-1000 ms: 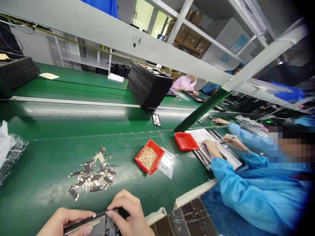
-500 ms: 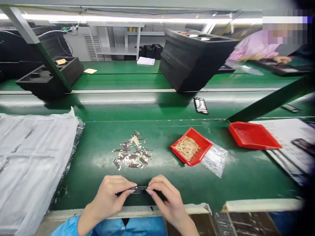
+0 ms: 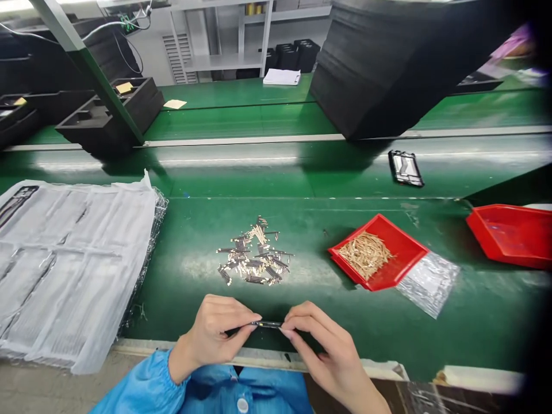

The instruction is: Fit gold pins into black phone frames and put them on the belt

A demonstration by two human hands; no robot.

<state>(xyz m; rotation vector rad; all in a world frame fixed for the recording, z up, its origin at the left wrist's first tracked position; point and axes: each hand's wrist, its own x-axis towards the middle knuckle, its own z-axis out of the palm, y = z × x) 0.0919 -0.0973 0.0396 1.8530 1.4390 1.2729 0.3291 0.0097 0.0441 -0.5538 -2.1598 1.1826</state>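
The thin black part [image 3: 268,324] is positioned above the near edge of the green bench [image 3: 314,287], between the two hands. It is presented edge-on. The visible edge runs left to right, approximately level and parallel to the bench edge. The view does not show whether this edge is the long axis, nor which end is the top.

The left hand [image 3: 218,330] pinches the left end between thumb and fingers. The right hand [image 3: 325,348] pinches the right end in the same manner.

Directly beyond the hands lies a loose pile of small dark and gold strips [image 3: 254,264]. To its right, a red tray [image 3: 407,253] contains thin tan pieces [image 3: 366,255]; its right side adjoins a clear plastic bag [image 3: 431,284]. A second red tray [image 3: 517,233] is located at the far right. A white-covered stack [image 3: 86,247] occupies the left side. Farther off, a device frame [image 3: 406,169] lies before a tall black stack [image 3: 388,69]. A green post [image 3: 107,95] partly obscures a black box [image 3: 149,106] at far left.
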